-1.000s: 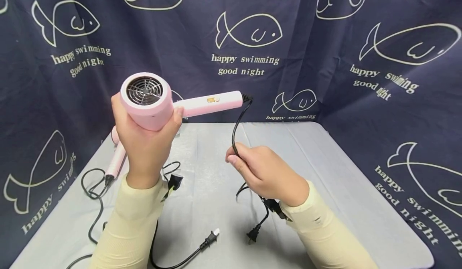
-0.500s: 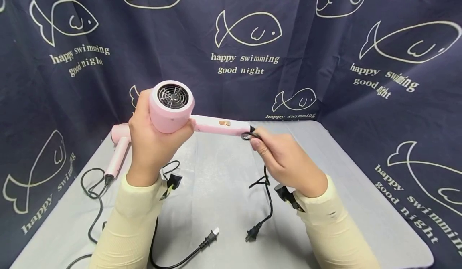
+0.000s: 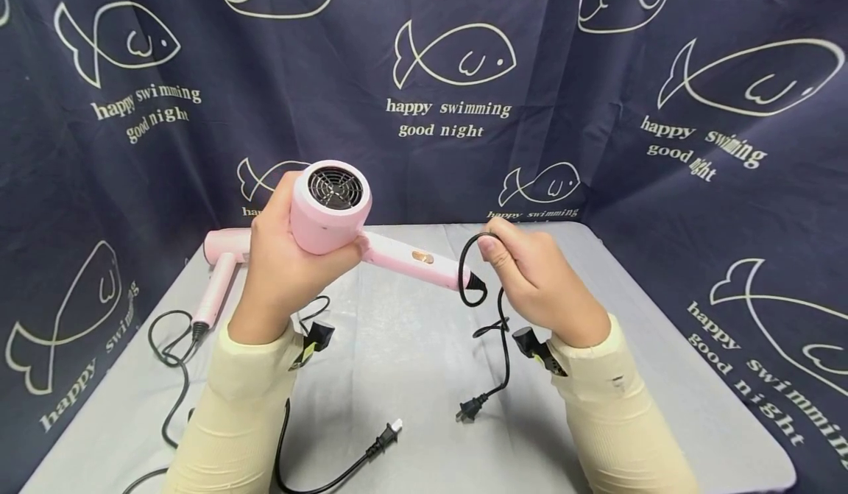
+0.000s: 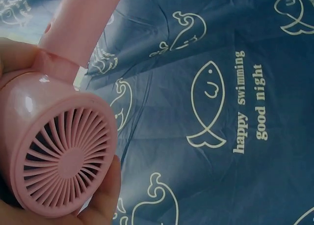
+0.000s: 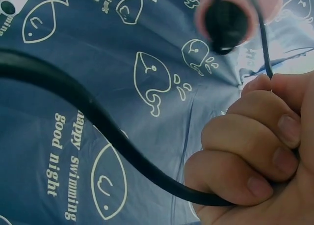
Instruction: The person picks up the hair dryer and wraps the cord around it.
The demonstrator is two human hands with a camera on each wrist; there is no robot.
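My left hand (image 3: 281, 258) grips a pink hair dryer (image 3: 326, 221) round its barrel, holding it up over the table. Its grilled outlet faces up toward me, and the handle with a gold switch slants down to the right. In the left wrist view the slatted rear grille (image 4: 71, 166) shows, with fingers wrapped about the body. My right hand (image 3: 539, 277) holds the dryer's black cord (image 3: 461, 269) in curled fingers, just right of the handle's end. The cord loops between handle and hand, then hangs below the hand to a two-pin plug (image 3: 470, 409). In the right wrist view the cord (image 5: 117, 141) runs through the fist.
A second pink hair dryer (image 3: 215, 288) lies at the table's left side, partly behind my left arm. Its black cord (image 3: 179, 398) snakes toward the front. Another plug (image 3: 384, 439) lies at the table's front middle. Dark blue printed curtains (image 3: 450, 170) enclose the grey table (image 3: 397, 361).
The dryer has moved right and down, its handle swinging from slightly upward to slanting downward. My right hand has risen and moved right with the cord, which now loops by the handle's end.
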